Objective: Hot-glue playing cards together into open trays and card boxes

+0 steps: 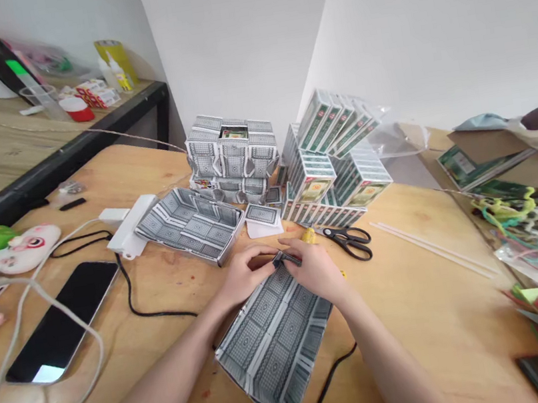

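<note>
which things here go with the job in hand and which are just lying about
Likely the job:
patterned card tray, between left hand and right hand
second tray
stacked card structure
scissors

Likely just lying about:
phone
white cable
power strip

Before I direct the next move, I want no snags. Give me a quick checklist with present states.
1. Left hand on the far end of the card tray: ok.
2. Right hand at that same end: ok.
3. Black cable clear of the tray: not ok, it appears to run beneath.
4. Scissors off the tray: ok, on the table beyond the right hand.
5. Second tray apart from the held one: ok.
6. Yellow item identified: cannot tell, partly hidden.
</note>
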Motion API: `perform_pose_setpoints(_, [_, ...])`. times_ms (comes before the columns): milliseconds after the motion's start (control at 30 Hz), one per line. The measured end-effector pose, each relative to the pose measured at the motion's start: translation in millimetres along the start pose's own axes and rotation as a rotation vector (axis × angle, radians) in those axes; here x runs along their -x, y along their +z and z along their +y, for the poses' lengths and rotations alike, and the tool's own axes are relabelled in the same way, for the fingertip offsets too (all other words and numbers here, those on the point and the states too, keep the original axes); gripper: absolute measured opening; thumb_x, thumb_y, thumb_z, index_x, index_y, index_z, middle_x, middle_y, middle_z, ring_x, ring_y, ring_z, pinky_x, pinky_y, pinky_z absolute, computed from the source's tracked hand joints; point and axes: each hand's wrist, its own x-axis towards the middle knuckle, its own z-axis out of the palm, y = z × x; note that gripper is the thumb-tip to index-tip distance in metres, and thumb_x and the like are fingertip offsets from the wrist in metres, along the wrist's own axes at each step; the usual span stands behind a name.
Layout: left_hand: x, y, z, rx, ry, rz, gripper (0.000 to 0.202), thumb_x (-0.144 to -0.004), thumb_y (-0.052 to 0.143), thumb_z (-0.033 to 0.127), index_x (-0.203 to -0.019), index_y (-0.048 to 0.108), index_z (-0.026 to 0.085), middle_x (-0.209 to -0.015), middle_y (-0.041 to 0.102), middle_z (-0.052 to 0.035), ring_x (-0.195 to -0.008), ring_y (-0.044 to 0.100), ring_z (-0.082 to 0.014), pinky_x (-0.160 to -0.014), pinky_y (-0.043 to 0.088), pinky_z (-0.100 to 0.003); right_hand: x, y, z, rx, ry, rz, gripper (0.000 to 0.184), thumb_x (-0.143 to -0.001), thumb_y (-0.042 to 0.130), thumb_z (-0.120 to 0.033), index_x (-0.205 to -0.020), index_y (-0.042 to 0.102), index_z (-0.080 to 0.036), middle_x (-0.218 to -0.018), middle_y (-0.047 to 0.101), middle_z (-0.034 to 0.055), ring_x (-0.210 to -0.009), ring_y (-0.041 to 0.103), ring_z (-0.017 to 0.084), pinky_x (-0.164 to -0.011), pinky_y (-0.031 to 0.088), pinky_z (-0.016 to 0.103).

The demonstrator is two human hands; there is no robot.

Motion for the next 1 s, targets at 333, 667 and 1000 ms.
perform_pose_setpoints(333, [1,2.7,2,0.082,-0.086,0.021,0.023,-0.069,0.064,0.018,-0.092,0.069,0.014,-0.101,0.069,-0.0084,-0.093,0.064,-0.0214,-0.088,0.050,-0.034,1,-7,-3,0.063,0.039,0.002,0.023,-0.077,0.051,-0.015,-0.090,0.069,-0.021,-0.085,0.072,0.0024,-0.079,0.066,0.017,-0.073,0.047,0.025])
perform_pose_setpoints(667, [-1,2.0,-4,-0.107,-0.080,0.042,0.025,-0.073,0.060,0.020,-0.094,0.072,0.015,-0.095,0.072,-0.0079,-0.089,0.065,-0.0211,-0.084,0.050,-0.034,-1,-2,-7,0.218,-0.024,0.009,0.024,-0.079,0.047,-0.013,-0.074,0.069,-0.020,-0.070,0.070,0.0035,-0.062,0.061,0.014,-0.057,0.036,0.022])
perform_pose_setpoints(1000, [0,4.3,-2,-0.024,-0.013,-0.008,0.016,-0.076,0.058,0.020,-0.087,0.068,0.015,-0.091,0.068,-0.0061,-0.088,0.063,-0.0192,-0.082,0.048,-0.032,-2,2,-4,0.221,-0.062,0.009,0.027,-0.079,0.046,-0.014,-0.063,0.067,-0.019,-0.057,0.066,0.0030,-0.053,0.057,0.013,-0.052,0.033,0.022])
